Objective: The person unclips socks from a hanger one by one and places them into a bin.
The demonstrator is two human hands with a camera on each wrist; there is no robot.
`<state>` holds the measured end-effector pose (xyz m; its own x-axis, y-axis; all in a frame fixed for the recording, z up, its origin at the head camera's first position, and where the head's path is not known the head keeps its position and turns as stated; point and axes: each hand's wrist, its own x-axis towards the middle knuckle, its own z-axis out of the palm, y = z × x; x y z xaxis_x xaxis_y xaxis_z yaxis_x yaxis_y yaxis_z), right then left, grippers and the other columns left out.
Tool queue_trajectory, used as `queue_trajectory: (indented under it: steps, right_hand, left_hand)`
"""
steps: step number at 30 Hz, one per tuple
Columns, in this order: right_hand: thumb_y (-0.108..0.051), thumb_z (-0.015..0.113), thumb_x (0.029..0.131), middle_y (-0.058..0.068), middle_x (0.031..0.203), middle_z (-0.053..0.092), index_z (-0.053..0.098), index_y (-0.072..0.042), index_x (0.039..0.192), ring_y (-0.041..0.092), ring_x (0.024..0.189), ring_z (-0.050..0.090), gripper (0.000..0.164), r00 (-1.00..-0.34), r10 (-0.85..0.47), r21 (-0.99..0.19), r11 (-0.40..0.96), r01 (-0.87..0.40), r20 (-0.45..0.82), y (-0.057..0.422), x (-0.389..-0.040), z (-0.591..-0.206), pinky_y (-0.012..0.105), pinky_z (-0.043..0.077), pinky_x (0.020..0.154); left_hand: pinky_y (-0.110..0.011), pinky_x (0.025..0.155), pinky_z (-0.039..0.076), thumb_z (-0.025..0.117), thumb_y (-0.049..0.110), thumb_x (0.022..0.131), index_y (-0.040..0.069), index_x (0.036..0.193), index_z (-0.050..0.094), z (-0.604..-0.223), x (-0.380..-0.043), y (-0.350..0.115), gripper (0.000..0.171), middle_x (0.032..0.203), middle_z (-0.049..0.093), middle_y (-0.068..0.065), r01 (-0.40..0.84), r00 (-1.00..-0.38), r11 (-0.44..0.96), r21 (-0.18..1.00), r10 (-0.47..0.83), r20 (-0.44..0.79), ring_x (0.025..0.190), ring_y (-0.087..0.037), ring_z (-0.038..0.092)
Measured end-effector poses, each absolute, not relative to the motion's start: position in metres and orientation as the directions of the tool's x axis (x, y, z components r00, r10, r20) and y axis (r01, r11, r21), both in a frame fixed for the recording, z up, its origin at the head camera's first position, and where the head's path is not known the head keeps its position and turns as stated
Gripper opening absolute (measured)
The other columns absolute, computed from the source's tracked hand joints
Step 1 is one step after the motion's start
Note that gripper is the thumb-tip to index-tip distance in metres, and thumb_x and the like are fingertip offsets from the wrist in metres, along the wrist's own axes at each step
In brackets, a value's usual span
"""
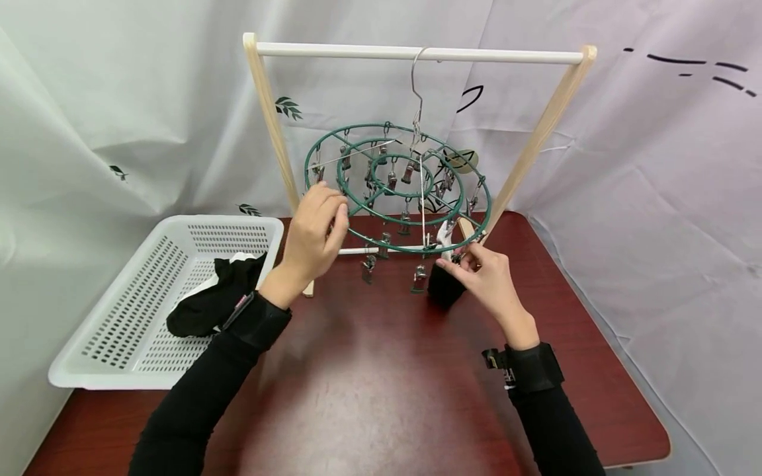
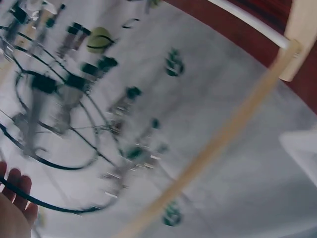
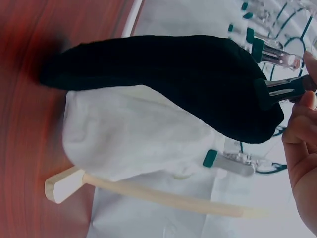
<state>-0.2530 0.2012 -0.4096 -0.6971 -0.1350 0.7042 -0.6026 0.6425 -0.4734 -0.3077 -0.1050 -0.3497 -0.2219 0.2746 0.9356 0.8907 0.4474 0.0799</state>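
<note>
A round green hanger (image 1: pixel 490 203) with several metal clips hangs by its hook. My right hand (image 1: pixel 489 274) pinches a clip (image 3: pixel 286 90) at the hanger's near right edge. From that clip and one beside it, a black sock (image 3: pixel 173 74) hangs down. A white sock (image 3: pixel 129 131) hangs behind the black one, near another clip (image 3: pixel 230 163). My left hand (image 1: pixel 315 228) is at the hanger's left rim, its fingers loosely bent and holding no clip or sock. The left wrist view is blurred, with fingertips (image 2: pixel 22 191) beside the green ring.
A white basket (image 1: pixel 113 382) stands at the left, holding a black sock (image 1: pixel 199 312) and something white under it. The hanger's stand has a white top bar (image 1: pixel 345 51) and slanted wooden legs (image 1: pixel 538 135). The dark red table (image 1: pixel 381 396) extends toward me.
</note>
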Motion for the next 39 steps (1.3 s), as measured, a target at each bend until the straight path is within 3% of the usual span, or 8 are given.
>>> queue_trajectory:
  steps: [5, 12, 20, 26, 30, 32, 34, 39]
  right_hand:
    - [-0.008, 0.091, 0.071, -0.004, 0.060, 0.051, 0.066, -0.001, 0.087, 0.007, 0.054, 0.048, 0.031, -0.692, -0.182, -0.469, 0.614, -0.635, 0.699, 0.187, -0.249, -0.411, 0.015, 0.039, 0.057]
    - [-0.006, 0.092, 0.068, -0.002, 0.063, 0.052, 0.062, -0.002, 0.082, 0.006, 0.055, 0.049, 0.034, -0.656, -0.292, -0.450, 0.534, -0.716, 0.696, 0.171, -0.247, -0.409, 0.019, 0.042, 0.055]
    - [-0.005, 0.090, 0.071, -0.001, 0.067, 0.061, 0.063, 0.000, 0.088, 0.007, 0.058, 0.057, 0.033, -0.676, -0.323, -0.458, 0.539, -0.707, 0.662, 0.160, -0.243, -0.406, 0.021, 0.048, 0.056]
    - [-0.007, 0.086, 0.078, -0.001, 0.067, 0.062, 0.062, -0.001, 0.086, 0.006, 0.059, 0.057, 0.026, -0.714, -0.333, -0.499, 0.536, -0.681, 0.616, 0.151, -0.241, -0.405, 0.022, 0.048, 0.055]
    - [-0.008, 0.085, 0.081, -0.001, 0.069, 0.063, 0.062, -0.001, 0.087, 0.008, 0.061, 0.059, 0.024, -0.742, -0.336, -0.520, 0.549, -0.654, 0.580, 0.147, -0.240, -0.404, 0.023, 0.048, 0.057]
    - [-0.009, 0.084, 0.082, -0.001, 0.070, 0.063, 0.062, -0.001, 0.088, 0.009, 0.062, 0.059, 0.024, -0.757, -0.329, -0.534, 0.554, -0.639, 0.564, 0.146, -0.239, -0.403, 0.023, 0.048, 0.058]
    - [-0.009, 0.084, 0.083, 0.000, 0.071, 0.064, 0.062, -0.001, 0.088, 0.010, 0.062, 0.060, 0.024, -0.772, -0.322, -0.549, 0.558, -0.622, 0.548, 0.146, -0.239, -0.403, 0.023, 0.048, 0.058]
    - [-0.009, 0.081, 0.086, 0.002, 0.073, 0.065, 0.062, 0.000, 0.092, 0.011, 0.063, 0.061, 0.021, -0.808, -0.321, -0.587, 0.562, -0.583, 0.495, 0.144, -0.239, -0.402, 0.024, 0.048, 0.059]
  left_hand:
    - [-0.045, 0.089, 0.049, 0.049, 0.005, 0.098, -0.007, 0.094, 0.068, -0.350, -0.289, -0.078, 0.022, 0.091, 0.066, -0.017, 0.906, -0.130, 0.420, -0.046, 0.379, 0.916, 0.089, -0.034, 0.061]
    - [-0.038, 0.069, 0.038, 0.049, 0.008, 0.101, 0.004, 0.085, 0.060, -0.363, -0.285, -0.067, 0.019, 0.077, 0.056, -0.006, 0.863, -0.267, 0.505, 0.005, 0.447, 0.854, 0.073, -0.025, 0.049]
    - [-0.040, 0.069, 0.033, 0.047, 0.006, 0.101, 0.004, 0.080, 0.057, -0.368, -0.295, -0.082, 0.023, 0.075, 0.052, -0.007, 0.851, -0.314, 0.521, 0.064, 0.407, 0.858, 0.071, -0.025, 0.045]
    - [-0.043, 0.077, 0.043, 0.050, 0.003, 0.098, -0.004, 0.092, 0.067, -0.373, -0.284, -0.082, 0.019, 0.087, 0.061, -0.015, 0.849, -0.231, 0.526, 0.050, 0.284, 0.931, 0.082, -0.031, 0.056]
    - [-0.044, 0.078, 0.048, 0.053, -0.004, 0.092, -0.008, 0.102, 0.068, -0.388, -0.264, -0.077, 0.018, 0.094, 0.066, -0.019, 0.905, -0.184, 0.412, 0.106, 0.155, 0.971, 0.087, -0.035, 0.061]
    - [-0.040, 0.076, 0.049, 0.053, -0.005, 0.092, -0.006, 0.103, 0.067, -0.401, -0.254, -0.074, 0.018, 0.093, 0.066, -0.016, 0.922, -0.263, 0.332, 0.198, 0.163, 0.951, 0.084, -0.030, 0.061]
    - [-0.036, 0.076, 0.050, 0.056, -0.001, 0.094, -0.003, 0.105, 0.067, -0.417, -0.246, -0.071, 0.015, 0.094, 0.066, -0.012, 0.890, -0.419, 0.289, 0.352, 0.214, 0.883, 0.085, -0.025, 0.061]
    - [-0.035, 0.078, 0.047, 0.073, 0.017, 0.094, 0.005, 0.125, 0.061, -0.454, -0.247, -0.071, 0.035, 0.104, 0.062, -0.009, 0.590, -0.806, 0.373, 0.716, 0.328, 0.493, 0.092, -0.020, 0.056]
